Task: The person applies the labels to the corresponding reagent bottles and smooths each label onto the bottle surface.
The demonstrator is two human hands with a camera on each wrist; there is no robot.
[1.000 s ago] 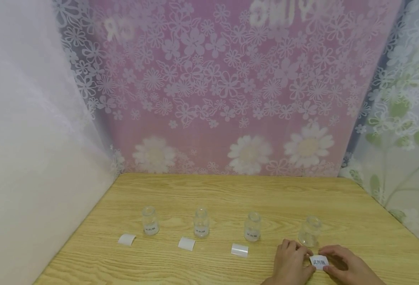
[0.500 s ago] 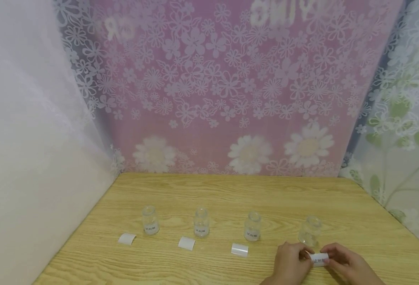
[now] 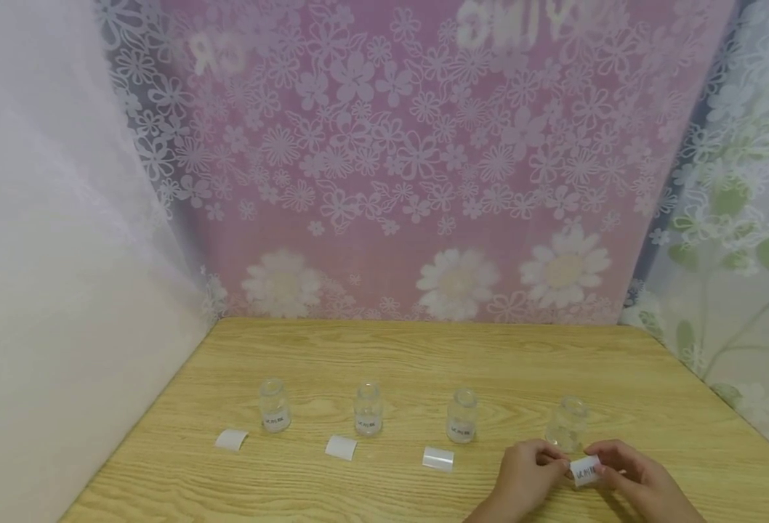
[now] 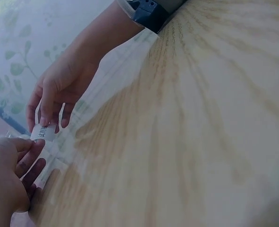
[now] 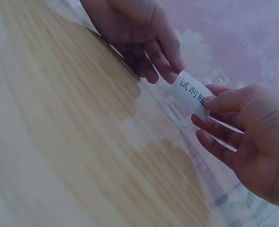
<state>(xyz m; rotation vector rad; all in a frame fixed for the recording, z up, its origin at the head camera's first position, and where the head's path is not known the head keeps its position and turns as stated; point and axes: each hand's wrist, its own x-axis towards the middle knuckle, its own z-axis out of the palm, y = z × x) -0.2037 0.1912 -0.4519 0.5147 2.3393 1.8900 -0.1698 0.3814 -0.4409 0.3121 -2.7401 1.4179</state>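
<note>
A small white label (image 3: 584,471) with black printed characters is held up between both hands near the front right of the table. My right hand (image 3: 646,479) pinches its right end between thumb and fingers. At the opposite edge, thumb and index finger of my left hand (image 3: 527,472) pinch a corner, seen closer in the right wrist view, where the label (image 5: 187,90) faces the camera. Just behind the hands stands a clear glass bottle (image 3: 568,421) with no label showing on it. The left wrist view shows the label (image 4: 43,132) between the two hands' fingertips.
Three more glass bottles stand in a row to the left, each labelled: one bottle (image 3: 462,414), another bottle (image 3: 368,409) and the leftmost bottle (image 3: 275,404). Before them lie curled white slips: a glossy slip (image 3: 438,458), a middle slip (image 3: 341,447) and a left slip (image 3: 231,439).
The label has risen slightly and tilted, its printed face turning more to view. My left hand has drawn a little to the left, its fingertips now at the label's edge. The bottles stay put.
</note>
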